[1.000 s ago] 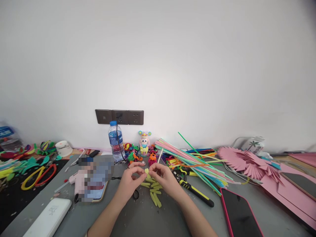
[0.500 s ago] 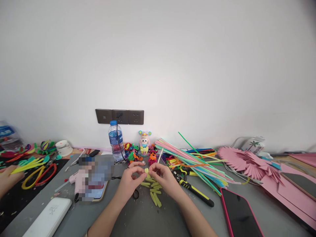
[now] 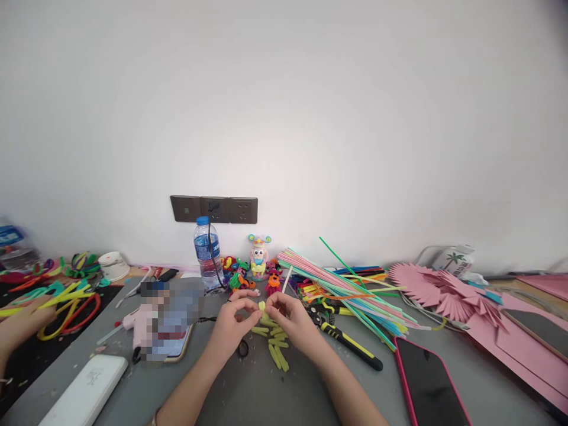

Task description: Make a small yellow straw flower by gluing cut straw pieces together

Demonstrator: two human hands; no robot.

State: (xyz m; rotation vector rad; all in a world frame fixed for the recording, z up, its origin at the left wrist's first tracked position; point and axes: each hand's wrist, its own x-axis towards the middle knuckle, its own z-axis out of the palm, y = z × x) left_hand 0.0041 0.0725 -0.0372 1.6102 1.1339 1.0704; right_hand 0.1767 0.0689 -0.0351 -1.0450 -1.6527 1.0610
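My left hand (image 3: pixel 237 322) and my right hand (image 3: pixel 290 316) meet above the table, fingertips pinched on a small pale-yellow piece of pipe cleaner (image 3: pixel 262 307). The fingers cover part of that piece. A whitish stick (image 3: pixel 287 278) rises behind my right fingers; I cannot tell whether the hand holds it. Just below the hands lie several short yellow-green pipe cleaner pieces (image 3: pixel 278 355), grouped loosely on the grey mat (image 3: pixel 266 402). Beside my left hand is a small black ring (image 3: pixel 243 348). Yellow-and-black pliers (image 3: pixel 350 346) lie to the right of my right hand.
A water bottle (image 3: pixel 207 251), a clay figure (image 3: pixel 258 257) and small pipe cleaner figures (image 3: pixel 274 283) stand at the back. Rightward are long pipe cleaners (image 3: pixel 350 290), a pink-edged phone (image 3: pixel 430 381) and folded pink paper (image 3: pixel 452 296). Leftward are a white power bank (image 3: pixel 86 390) and another person's hand (image 3: pixel 26 319).
My hands stay almost in place, still pinching the yellow piece. At the left, the other person's hand has moved further into view with yellow pipe cleaners. The view has shifted slightly.
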